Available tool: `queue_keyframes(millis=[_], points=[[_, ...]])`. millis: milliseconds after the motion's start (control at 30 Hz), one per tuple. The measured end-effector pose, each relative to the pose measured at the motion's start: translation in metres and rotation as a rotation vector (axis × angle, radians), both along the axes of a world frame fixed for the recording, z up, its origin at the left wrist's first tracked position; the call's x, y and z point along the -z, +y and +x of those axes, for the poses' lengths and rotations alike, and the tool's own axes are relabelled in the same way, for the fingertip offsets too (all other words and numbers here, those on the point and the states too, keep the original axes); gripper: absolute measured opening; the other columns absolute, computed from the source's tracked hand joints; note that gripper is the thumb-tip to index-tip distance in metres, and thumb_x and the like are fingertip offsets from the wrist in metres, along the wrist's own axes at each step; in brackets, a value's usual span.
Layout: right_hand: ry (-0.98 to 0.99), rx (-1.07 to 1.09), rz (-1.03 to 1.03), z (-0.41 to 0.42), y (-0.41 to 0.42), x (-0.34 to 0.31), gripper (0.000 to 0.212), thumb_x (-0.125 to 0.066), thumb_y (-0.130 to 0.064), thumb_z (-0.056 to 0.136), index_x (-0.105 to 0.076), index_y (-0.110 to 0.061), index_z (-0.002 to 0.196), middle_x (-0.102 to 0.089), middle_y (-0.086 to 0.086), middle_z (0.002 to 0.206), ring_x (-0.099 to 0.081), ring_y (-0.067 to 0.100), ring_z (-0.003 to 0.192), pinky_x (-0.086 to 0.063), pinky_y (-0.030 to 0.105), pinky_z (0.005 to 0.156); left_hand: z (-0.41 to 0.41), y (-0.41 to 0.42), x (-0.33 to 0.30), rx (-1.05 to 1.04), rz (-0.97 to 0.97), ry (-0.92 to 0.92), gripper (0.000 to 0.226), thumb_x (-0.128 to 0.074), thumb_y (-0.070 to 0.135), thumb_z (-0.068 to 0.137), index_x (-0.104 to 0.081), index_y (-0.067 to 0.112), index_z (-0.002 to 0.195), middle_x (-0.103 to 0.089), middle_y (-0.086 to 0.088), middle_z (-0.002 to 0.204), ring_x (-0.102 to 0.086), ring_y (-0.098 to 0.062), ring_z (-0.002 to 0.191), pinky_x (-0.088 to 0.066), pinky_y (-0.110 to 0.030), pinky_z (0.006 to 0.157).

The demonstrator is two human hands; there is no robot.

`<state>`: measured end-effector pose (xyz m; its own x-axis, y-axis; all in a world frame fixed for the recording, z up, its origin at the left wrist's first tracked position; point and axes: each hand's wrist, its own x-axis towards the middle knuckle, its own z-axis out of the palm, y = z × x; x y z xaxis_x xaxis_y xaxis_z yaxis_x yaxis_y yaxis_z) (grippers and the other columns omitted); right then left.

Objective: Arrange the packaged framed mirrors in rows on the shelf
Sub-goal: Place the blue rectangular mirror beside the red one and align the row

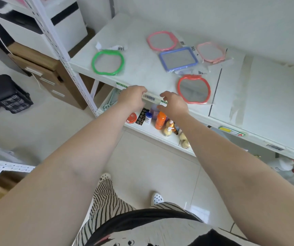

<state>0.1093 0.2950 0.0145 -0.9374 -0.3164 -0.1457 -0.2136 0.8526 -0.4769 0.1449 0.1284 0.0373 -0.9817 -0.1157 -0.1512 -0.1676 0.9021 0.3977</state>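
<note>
Green plastic rings the leftmost packaged mirror [108,62], which lies flat on the shelf [142,71] well beyond and a little left of the left hand [133,97]. That hand hovers at the shelf's front lip, its fingers [140,89] loosely curled and holding nothing; whether they brush the barcode label [149,98] on the edge I cannot tell. The right hand [173,103] sits just beside it, fingers [165,94] half spread and empty, apart from any package.

Just right of those fingers lies the red mirror [194,89], the nearest piece. Farther back sit the blue rectangular mirror [179,58], the pink mirror [162,40] behind it, and a paler pink mirror [211,52] at the right; the blue one's bag seems to overlap its neighbours.

To do this step well, I would judge it best to take the red mirror first by its bag edges, slide it rather than lift it, and square it to the shelf's front lip as the start of a row, then bring the scattered back ones into line.
</note>
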Motion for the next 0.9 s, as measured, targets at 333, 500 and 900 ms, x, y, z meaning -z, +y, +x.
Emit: queue_keyframes(millis=[333, 500, 900], points=[[-0.02, 0.271, -0.031, -0.035, -0.078, 0.008, 0.046, -0.067, -0.032, 0.084, -0.055, -0.022, 0.128, -0.063, 0.0, 0.121, -0.059, 0.019, 0.11, -0.044, 0.029, 0.082, -0.059, -0.097, 0.015, 0.235, 0.014, -0.012, 0.053, -0.059, 0.01, 0.082, -0.053, 0.02, 0.134, -0.058, -0.002, 0.134, -0.054, -0.026, 0.123, -0.044, -0.033, 0.1], [-0.01, 0.396, -0.016, -0.051, -0.089, 0.0, 0.047, -0.067, -0.031, 0.085, -0.055, -0.019, 0.128, -0.062, 0.003, 0.12, -0.058, 0.021, 0.111, -0.047, 0.033, 0.085, -0.097, -0.121, 0.02, 0.293, 0.061, -0.019, 0.051, -0.061, 0.013, 0.082, -0.054, 0.017, 0.133, -0.059, -0.004, 0.132, -0.053, -0.026, 0.124, -0.044, -0.035, 0.101], [-0.049, 0.52, 0.0, -0.135, -0.071, 0.011, 0.049, -0.066, -0.034, 0.086, -0.052, -0.021, 0.131, -0.061, 0.001, 0.125, -0.057, 0.022, 0.115, -0.049, 0.036, 0.088, -0.207, -0.1, 0.019, 0.36, 0.022, 0.03, 0.052, -0.061, 0.016, 0.083, -0.052, 0.02, 0.134, -0.057, -0.002, 0.136, -0.051, -0.025, 0.127, -0.04, -0.033, 0.101]])
